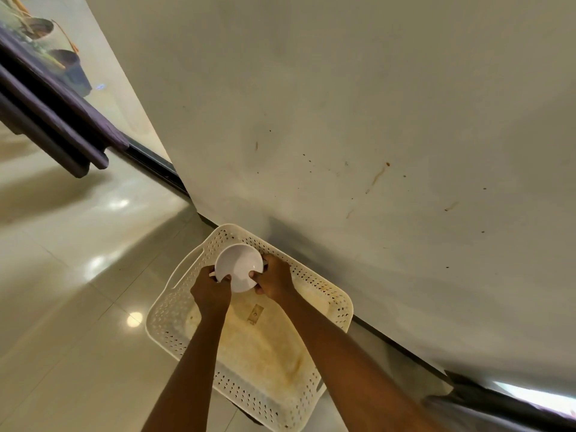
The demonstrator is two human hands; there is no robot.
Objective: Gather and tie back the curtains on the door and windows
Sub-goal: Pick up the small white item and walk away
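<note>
A small white bowl (237, 269) hangs over the far end of a white perforated plastic basket (330, 302) that sits on the floor against the wall. My left hand (211, 292) grips the bowl's left rim, and my right hand (275, 279) grips its right rim. Inside the basket lies folded cream-yellow cloth (261, 344) with a small tag on it. No hanging curtain is visible here.
A stained cream wall (358, 135) fills the upper right, with a dark skirting strip (402, 347) along its foot. Glossy beige floor tiles (78, 291) spread to the left. Dark wooden furniture (53, 120) juts in at the upper left, beside a glass door with plant pots (71, 67) beyond.
</note>
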